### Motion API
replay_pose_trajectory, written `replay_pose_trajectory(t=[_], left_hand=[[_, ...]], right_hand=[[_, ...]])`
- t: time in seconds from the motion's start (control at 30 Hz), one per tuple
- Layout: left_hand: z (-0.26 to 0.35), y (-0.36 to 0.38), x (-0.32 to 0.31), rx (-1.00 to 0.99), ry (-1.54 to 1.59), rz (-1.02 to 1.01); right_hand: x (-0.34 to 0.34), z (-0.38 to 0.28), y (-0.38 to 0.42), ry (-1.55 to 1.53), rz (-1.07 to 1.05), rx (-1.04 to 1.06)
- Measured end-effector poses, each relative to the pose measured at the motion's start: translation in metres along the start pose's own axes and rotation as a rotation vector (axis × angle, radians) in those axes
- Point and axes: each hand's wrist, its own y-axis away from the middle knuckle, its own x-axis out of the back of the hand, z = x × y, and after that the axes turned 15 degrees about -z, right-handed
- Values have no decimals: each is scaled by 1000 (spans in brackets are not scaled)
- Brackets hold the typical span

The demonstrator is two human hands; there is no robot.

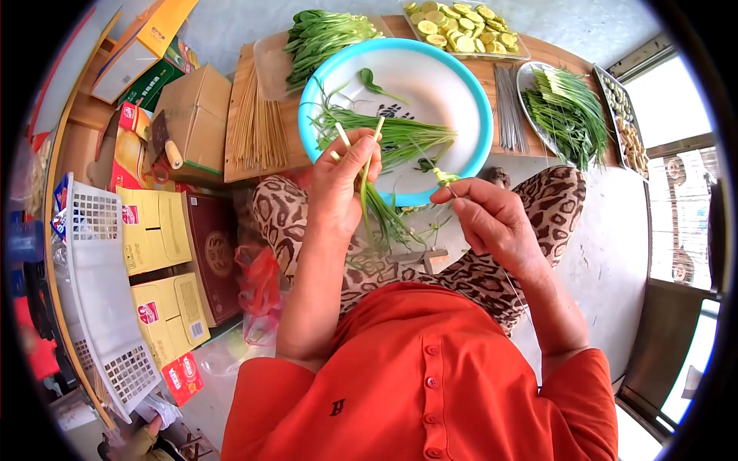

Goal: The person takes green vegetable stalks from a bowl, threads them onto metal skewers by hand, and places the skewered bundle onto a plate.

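My left hand [342, 180] is closed round several garlic chives [377, 207], their pale cut ends poking up past the fingers and the green leaves hanging below. My right hand [492, 219] pinches a thin metal skewer [516, 296], which trails back along the forearm. Bits of pale green chive [444, 177] sit at the skewer's tip, just beyond my right fingertips. Behind both hands stands a white basin with a blue rim [484, 115], over the table's front edge. More chives [419, 137] and a loose leaf [370, 80] lie inside it.
On the wooden table [296, 138] are bamboo skewers [257, 127], metal skewers [509, 107], leafy greens [323, 38], a tray of sliced squash [465, 29] and a plate of chives [565, 111]. Cartons [192, 115] and a cleaver [160, 137] stand left. A person's hand shows lower left.
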Motion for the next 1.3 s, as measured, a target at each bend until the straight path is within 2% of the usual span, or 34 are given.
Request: replay_pose_trajectory(t=[0.13, 0.47, 0.63, 1.3], left_hand=[[0, 6, 2, 6, 6, 45], [-2, 13, 3, 21, 5, -38], [-1, 15, -3, 27, -47, 30], [-2, 21, -8, 51, 39, -15]], right_hand=[[-11, 5, -8, 16, -22, -11], [-18, 7, -11, 4, -6, 6], [-18, 10, -8, 17, -21, 6], [-19, 13, -6, 62, 5, -10]])
